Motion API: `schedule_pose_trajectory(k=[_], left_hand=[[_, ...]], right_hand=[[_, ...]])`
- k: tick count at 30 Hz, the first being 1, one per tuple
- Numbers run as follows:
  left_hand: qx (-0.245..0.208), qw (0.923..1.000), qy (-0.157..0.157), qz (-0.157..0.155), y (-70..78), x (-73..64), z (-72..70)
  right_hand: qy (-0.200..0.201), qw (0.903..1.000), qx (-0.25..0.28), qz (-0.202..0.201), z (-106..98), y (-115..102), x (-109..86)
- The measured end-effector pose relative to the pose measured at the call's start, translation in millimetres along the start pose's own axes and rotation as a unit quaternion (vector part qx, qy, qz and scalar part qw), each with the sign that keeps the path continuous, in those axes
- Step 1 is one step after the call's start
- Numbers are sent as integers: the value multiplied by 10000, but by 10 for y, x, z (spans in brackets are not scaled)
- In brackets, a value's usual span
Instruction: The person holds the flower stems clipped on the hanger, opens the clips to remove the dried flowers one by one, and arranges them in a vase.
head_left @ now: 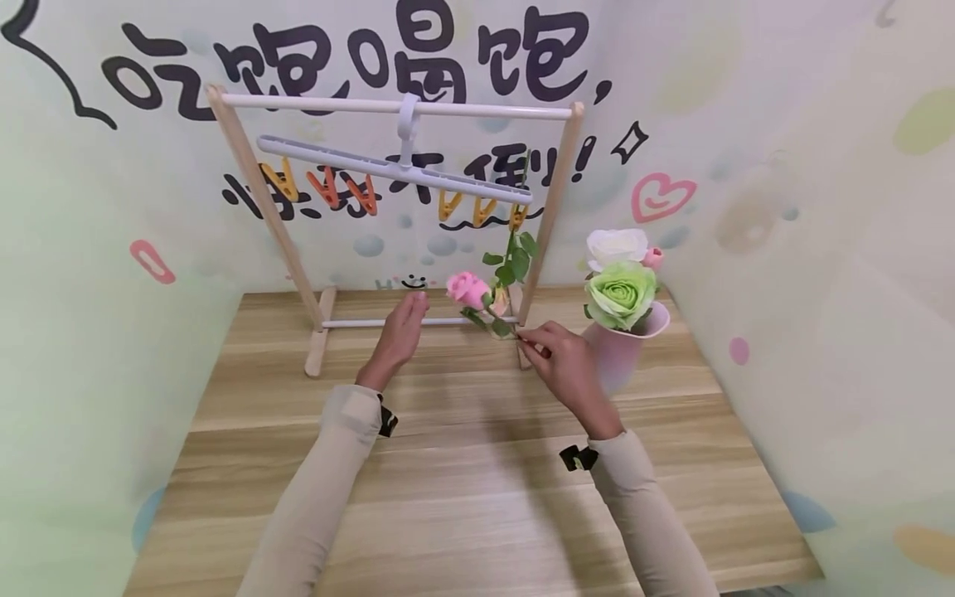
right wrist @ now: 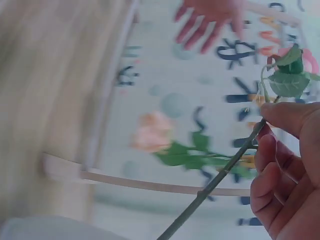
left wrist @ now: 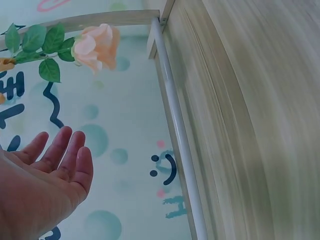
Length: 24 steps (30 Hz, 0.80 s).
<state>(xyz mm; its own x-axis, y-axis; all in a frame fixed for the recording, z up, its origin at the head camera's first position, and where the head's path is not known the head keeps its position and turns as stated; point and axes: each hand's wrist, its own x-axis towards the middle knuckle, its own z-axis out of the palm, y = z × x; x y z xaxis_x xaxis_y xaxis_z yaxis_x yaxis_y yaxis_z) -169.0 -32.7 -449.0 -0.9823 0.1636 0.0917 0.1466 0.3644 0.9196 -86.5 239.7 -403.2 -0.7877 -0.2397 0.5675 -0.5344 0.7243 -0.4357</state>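
One green rose [head_left: 621, 296], head view only; right grip [head_left: 569, 365] pinches pink rose [head_left: 467, 290]; left [head_left: 399, 336] spread.

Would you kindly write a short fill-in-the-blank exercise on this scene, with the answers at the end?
The right hand pinches the pink rose by its ____.
The peach rose hangs upside ____.
The left hand holds ____.
In the vase, the front bloom is ____ in colour.

Missing words: stem; down; nothing; green.

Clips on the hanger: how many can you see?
6: one yellow clip and two orange clips on the hanger's left half, three yellow clips on its right.
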Motion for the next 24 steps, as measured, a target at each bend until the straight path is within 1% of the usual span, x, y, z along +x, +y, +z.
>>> schedule_pose_trajectory(k=[3,6,10,13,16,19,21,24], left_hand=[[-68,10000,42,22,24,39,40],[-52,10000,21,52,43,82,83],[-7,10000,-13,21,77,134,129],[5,10000,0,-10,100,179,166],[9,10000,-37,-19,127,231,210],[-11,9999,-101,-42,155,292,265],[-27,9999,-149,-83,177,330,305],[-20,9998,-184,-98,200,383,368]], right_hand=[[335,9988,-46,-343,-162,-95,72],[480,9967,-304,-588,-322,-176,128],[577,9936,-585,-776,-535,-268,192],[752,9919,-555,-857,-698,-324,236],[939,9909,-412,-868,-869,-361,277],[1248,9890,-266,-749,-1036,-380,318],[1525,9864,-154,-599,-1138,-384,350],[1997,9791,0,-383,-1282,-382,408]])
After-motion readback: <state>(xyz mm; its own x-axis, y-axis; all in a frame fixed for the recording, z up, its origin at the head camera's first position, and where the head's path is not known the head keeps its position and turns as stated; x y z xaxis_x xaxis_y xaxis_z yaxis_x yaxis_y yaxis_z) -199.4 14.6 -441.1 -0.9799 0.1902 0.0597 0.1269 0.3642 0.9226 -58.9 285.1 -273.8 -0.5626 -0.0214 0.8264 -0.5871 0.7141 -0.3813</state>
